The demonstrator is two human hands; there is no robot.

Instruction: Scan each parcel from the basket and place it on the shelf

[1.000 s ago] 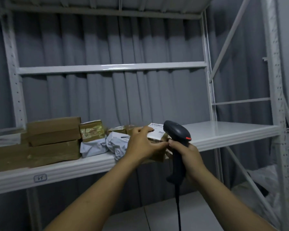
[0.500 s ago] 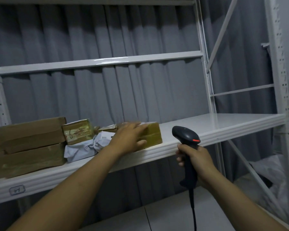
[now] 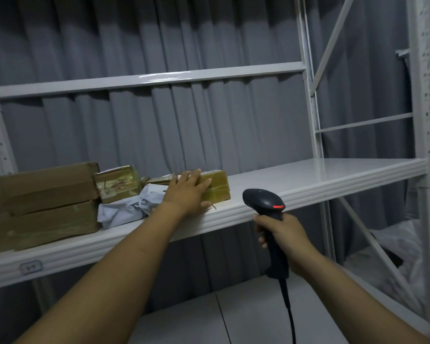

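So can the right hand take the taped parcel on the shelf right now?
Probably not. The right hand grips the scanner, in front of the shelf edge, and the left hand lies flat over the taped parcel.

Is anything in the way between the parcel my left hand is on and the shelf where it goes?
Nothing visible. The parcel already sits on the shelf, the left hand flat on top. Grey mailer bags lie just left of it.
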